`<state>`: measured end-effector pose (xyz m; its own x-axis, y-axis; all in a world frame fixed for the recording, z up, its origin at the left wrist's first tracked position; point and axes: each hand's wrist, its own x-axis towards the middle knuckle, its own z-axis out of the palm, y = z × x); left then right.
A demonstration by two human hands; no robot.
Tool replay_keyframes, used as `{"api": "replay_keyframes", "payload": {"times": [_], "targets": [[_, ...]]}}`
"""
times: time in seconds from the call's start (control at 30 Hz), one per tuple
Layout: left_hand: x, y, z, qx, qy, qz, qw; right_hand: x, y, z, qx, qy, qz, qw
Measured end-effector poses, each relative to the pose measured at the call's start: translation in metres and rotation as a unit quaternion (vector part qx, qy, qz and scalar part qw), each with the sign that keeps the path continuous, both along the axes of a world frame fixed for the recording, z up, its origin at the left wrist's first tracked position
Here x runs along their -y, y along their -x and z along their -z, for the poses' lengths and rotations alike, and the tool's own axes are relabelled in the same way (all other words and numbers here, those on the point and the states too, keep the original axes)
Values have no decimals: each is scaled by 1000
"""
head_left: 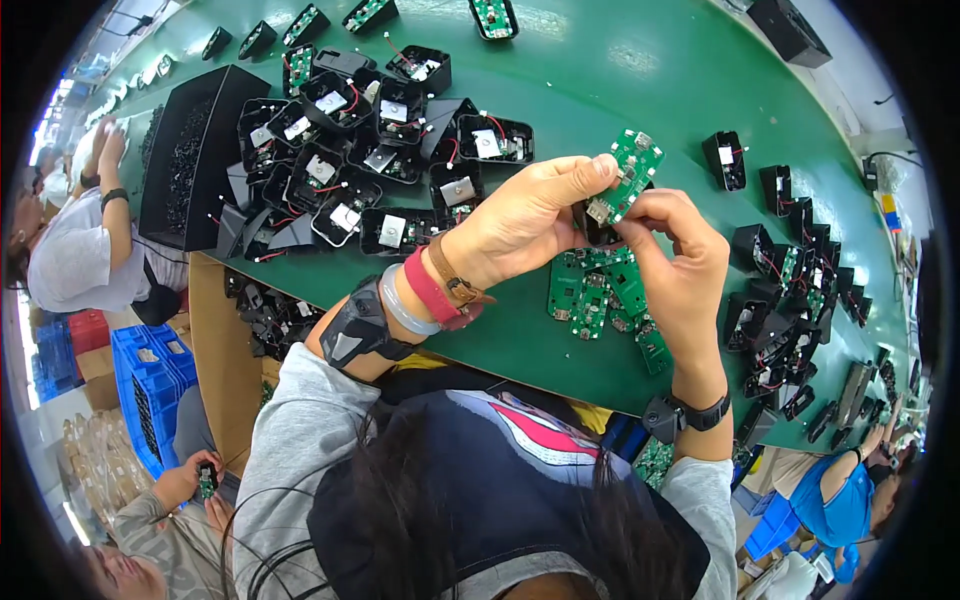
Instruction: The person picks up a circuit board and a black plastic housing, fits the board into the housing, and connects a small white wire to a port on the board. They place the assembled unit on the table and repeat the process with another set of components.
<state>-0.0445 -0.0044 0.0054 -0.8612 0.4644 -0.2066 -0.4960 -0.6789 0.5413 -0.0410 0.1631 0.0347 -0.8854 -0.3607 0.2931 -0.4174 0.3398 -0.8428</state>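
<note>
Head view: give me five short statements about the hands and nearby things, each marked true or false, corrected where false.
1. The left hand holds a green circuit board, the right hand close beside it. True.
2. Loose circuit boards lie on the table. True.
3. The tabletop is white. False: it is green.
4. The left wrist is bare. False: it wears a red band, among others.
5. The black bin stands left of the piled black housings. True.

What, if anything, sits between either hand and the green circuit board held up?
Nothing visible blocks the left hand: its thumb lies on the green circuit board. Nothing loose shows between the board and the right hand near its lower end; fingertip contact is unclear. A black housing shows partly behind the board.
</note>
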Motion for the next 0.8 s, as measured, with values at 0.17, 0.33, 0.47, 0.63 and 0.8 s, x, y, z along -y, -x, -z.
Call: {"api": "replay_keyframes", "payload": {"times": [0.17,0.33,0.47,0.63,0.8], "targets": [[-3,-1,0,-12,44,6,999,-4,-2,-2,148,240,24,959],[6,4,4,-54,81,27,995,-5,-1,7,194,280,-5,940],[8,6,0,-77,124,33,989,0,-4,10,201,303,-29,931],[10,7,-2,-59,160,56,984,-2,-5,8,210,318,-47,923],[8,4,-1,-79,163,41,983,0,-6,2,221,285,-25,932]]}}
